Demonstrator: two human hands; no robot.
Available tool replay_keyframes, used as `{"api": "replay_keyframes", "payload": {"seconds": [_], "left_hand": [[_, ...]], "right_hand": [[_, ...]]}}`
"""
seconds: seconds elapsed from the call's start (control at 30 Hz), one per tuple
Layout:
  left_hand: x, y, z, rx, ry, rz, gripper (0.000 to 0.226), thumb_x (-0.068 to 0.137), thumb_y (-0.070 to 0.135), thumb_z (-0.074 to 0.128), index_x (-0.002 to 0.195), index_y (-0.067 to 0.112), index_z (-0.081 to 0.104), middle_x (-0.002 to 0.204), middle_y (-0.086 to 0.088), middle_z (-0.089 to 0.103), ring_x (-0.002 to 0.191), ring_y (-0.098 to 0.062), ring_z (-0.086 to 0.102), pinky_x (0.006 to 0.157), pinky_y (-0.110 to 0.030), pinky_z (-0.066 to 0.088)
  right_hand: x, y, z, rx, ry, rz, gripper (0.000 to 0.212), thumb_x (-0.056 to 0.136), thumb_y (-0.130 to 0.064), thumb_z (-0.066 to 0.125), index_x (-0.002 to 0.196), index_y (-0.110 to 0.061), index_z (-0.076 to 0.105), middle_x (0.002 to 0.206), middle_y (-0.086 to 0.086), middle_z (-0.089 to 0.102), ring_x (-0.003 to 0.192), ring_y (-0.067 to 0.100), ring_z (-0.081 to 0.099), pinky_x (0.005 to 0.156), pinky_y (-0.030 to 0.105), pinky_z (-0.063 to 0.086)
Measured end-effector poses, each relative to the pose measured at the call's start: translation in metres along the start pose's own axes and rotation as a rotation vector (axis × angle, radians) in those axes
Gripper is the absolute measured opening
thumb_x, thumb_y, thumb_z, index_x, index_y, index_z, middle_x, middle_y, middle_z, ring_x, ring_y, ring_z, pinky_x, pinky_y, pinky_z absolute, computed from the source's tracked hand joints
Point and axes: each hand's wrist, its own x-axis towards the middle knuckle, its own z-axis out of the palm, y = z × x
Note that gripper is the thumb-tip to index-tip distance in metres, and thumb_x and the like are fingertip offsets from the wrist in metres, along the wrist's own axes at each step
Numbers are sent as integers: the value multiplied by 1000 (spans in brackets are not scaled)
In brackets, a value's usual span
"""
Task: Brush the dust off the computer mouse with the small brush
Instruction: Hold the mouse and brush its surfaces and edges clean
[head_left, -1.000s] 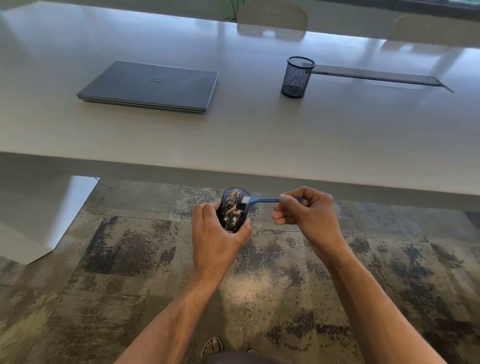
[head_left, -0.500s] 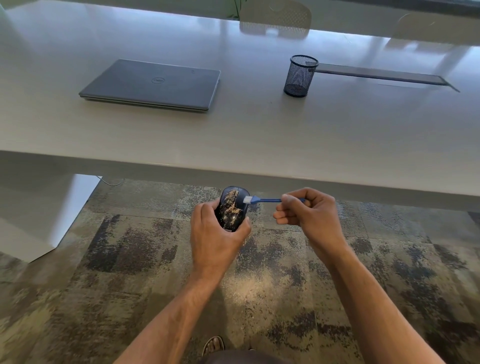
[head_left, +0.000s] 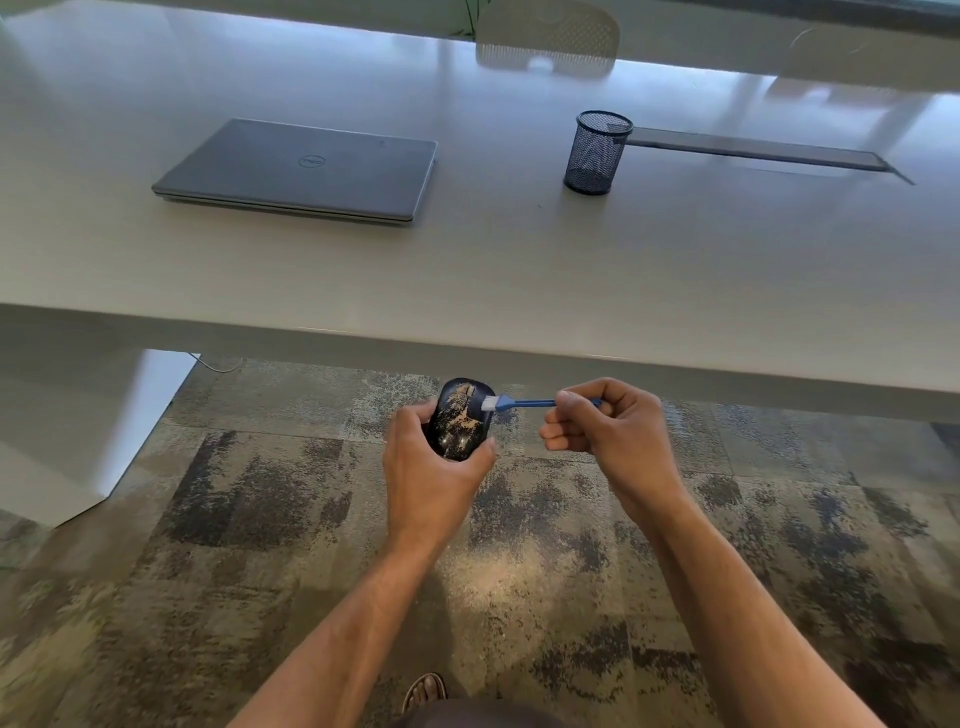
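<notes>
Since half a second before, little had changed: my left hand (head_left: 436, 480) still gripped the dusty black oval computer mouse (head_left: 462, 418) from below, and my right hand (head_left: 605, 431) still pinched the small blue-handled brush (head_left: 519, 402), its white bristles touching the mouse's upper right edge. Both hands hung over the mottled grey carpet (head_left: 260, 545), just short of the pale counter's (head_left: 519, 270) near edge. On it, well apart, lay a closed grey laptop (head_left: 301, 169) and a black mesh pen cup (head_left: 597, 153).
</notes>
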Motion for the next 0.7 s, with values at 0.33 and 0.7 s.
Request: {"api": "replay_keyframes", "payload": {"seconds": [0.33,0.7], "left_hand": [[3,-4,0,-451,-107,-207,75,64,25,91,122,29,43,114,8,55,98,-5,62,71,-10,52],[3,-2,-7,-800,-254,-423,65,56,16,88,114,25,60,110,-5,70,96,-16,71,76,-22,55]], "right_hand": [[1,-1,3,2,-9,3,7,95,-8,66,96,-2,69,79,16,75,68,27,74,64,28,60],[1,3,6,-10,-18,16,9,94,-8,68,97,0,69,79,18,75,69,30,75,63,30,61]]}}
